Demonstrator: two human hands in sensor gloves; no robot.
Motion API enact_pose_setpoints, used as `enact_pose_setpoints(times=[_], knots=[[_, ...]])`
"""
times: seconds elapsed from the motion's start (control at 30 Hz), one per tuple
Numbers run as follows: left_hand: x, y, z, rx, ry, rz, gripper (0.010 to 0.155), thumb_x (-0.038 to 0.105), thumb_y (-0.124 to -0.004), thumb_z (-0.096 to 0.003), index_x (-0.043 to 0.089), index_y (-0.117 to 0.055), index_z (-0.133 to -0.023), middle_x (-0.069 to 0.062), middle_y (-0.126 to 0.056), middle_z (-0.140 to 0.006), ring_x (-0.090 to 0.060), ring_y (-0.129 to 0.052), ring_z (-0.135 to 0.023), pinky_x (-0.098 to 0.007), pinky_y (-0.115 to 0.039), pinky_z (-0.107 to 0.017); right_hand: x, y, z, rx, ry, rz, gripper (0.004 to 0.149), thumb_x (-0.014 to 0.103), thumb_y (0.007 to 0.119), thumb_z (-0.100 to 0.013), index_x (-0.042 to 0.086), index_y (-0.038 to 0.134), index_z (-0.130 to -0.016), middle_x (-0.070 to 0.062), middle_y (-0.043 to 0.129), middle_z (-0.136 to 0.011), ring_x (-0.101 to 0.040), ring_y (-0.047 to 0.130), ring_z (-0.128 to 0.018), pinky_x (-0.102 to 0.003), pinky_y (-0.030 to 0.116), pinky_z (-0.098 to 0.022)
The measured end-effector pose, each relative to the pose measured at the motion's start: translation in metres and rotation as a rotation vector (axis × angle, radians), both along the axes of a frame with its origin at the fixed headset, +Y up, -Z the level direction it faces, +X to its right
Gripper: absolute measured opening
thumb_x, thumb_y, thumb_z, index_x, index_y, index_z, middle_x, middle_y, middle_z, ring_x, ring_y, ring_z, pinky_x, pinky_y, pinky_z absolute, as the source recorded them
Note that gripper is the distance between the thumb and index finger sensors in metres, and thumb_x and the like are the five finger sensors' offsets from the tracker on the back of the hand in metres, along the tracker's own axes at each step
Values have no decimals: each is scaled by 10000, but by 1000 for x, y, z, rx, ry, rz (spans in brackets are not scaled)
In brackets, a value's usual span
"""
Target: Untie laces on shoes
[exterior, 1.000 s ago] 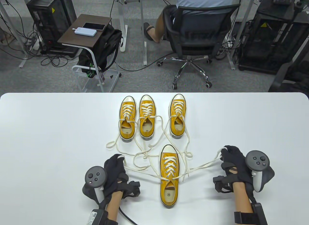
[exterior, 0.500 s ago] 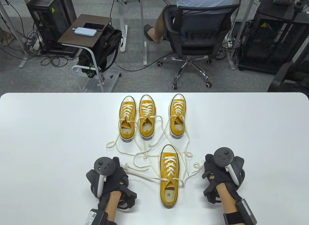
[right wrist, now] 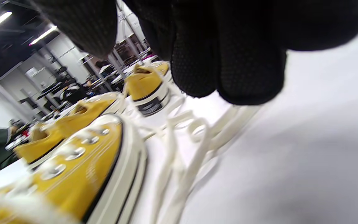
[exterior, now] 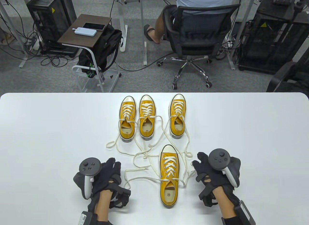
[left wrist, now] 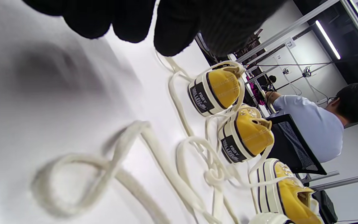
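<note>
An office floor with a chair (exterior: 193, 39) and a seated person is seen behind a white table (exterior: 48, 138). Four yellow shoes are placed on the table: three in a far row (exterior: 144, 117) with toes away, and a fourth, the near shoe (exterior: 169, 177), alone between the hands. It was probably brought near so that its laces could be reached from both sides.

The laces (exterior: 142, 155) of all four shoes lie loose and crossed over the table — no bow is seen on any shoe, so the untying is judged to be done, or almost done.

The left hand (exterior: 106, 179) is held low beside a slack loop of the near shoe's lace (exterior: 128, 177). Its fingers are spread a little and nothing is pinched in the table view; in the left wrist view a strand runs up between the fingertips (left wrist: 172, 37), and whether it is touched cannot be told.

The right hand (exterior: 210, 176) is held just beside the other lace end (exterior: 190, 173), its fingers (right wrist: 228, 62) pressed together and pointed down. A pinch on the lace cannot be confirmed — the tips cover it.
</note>
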State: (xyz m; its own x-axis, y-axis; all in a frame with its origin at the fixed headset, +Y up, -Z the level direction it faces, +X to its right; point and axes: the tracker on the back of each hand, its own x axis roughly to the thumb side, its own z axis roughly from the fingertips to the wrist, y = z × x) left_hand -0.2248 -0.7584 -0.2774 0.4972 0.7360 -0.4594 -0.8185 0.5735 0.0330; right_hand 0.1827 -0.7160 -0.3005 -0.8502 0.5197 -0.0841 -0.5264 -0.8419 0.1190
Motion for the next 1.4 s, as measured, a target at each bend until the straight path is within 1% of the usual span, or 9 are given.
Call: enact_pose_setpoints(times=[0.3, 0.43, 0.57, 0.73, 0.83, 0.93, 1.13, 1.27, 1.4], knots=[[1, 0, 0, -1, -12, -14, 637, 465, -678, -524, 189, -658, -1097, -244, -554, -1103, -528, -611, -924, -619, -597, -637, -61, -3, 23, -97, 261, 167, 875, 547, 782, -440, -39, 505, -1027, -278, 887, -807, -444, 968, -479, -523, 807, -302], [3, 1, 0, 7, -30, -22, 636, 466, -678, -524, 191, -659, -1096, -246, -556, -1102, -528, -613, -923, -618, -599, -636, -79, -20, 28, -184, 323, 270, 957, 549, 799, -426, -84, 401, -1024, -293, 862, -822, -447, 965, -478, -526, 805, -301], [4, 2, 0, 7, -39, -21, 637, 469, -676, -525, 191, -656, -1098, -245, -555, -1103, -527, -613, -923, -617, -599, -637, -89, -34, 30, -225, 340, 338, 978, 532, 802, -431, -112, 343, -1006, -278, 881, -782, -429, 978, -439, -509, 816, -272], [7, 2, -3, 12, -55, -28, 637, 469, -676, -524, 193, -658, -1097, -244, -561, -1102, -528, -617, -921, -618, -600, -637, -92, -36, 31, -166, 290, 336, 864, 457, 802, -460, -132, 424, -967, -128, 1007, -503, -314, 1034, -226, -417, 849, -120], [7, 0, -2, -2, -60, -33, 634, 468, -675, -525, 193, -660, -1096, -246, -559, -1102, -529, -615, -922, -618, -599, -637, -92, -35, 32, -111, 271, 336, 760, 384, 796, -479, -131, 490, -947, -97, 1019, -404, -266, 1030, -140, -383, 844, -62], [7, 0, -2, -2, -56, -32, 635, 468, -676, -525, 192, -659, -1096, -242, -562, -1101, -528, -615, -923, -618, -600, -637, -90, -33, 33, -57, 253, 321, 671, 318, 790, -484, -117, 544, -932, -104, 1016, -358, -242, 1026, -103, -362, 842, -38], [5, -1, -3, -10, -46, -27, 637, 469, -677, -524, 190, -662, -1096, -246, -562, -1101, -529, -615, -922, -618, -599, -637, -82, -19, 33, -4, 234, 208, 602, 298, 792, -483, -69, 623, -929, -120, 1007, -321, -244, 1012, -87, -359, 833, -31], [4, -1, -3, -13, -41, -26, 636, 469, -676, -525, 190, -660, -1097, -247, -561, -1101, -528, -614, -922, -617, -598, -637, -72, 0, 30, 83, 198, 131, 584, 298, 806, -478, -46, 656, -926, -124, 1008, -312, -254, 1005, -81, -365, 827, -30], [5, 2, -3, -2, -43, -29, 638, 469, -677, -524, 189, -661, -1097, -246, -561, -1101, -530, -614, -921, -619, -598, -637, -51, 25, 18, 174, 117, 91, 577, 299, 812, -476, -30, 669, -928, -127, 1007, -313, -260, 1001, -86, -368, 824, -35]])
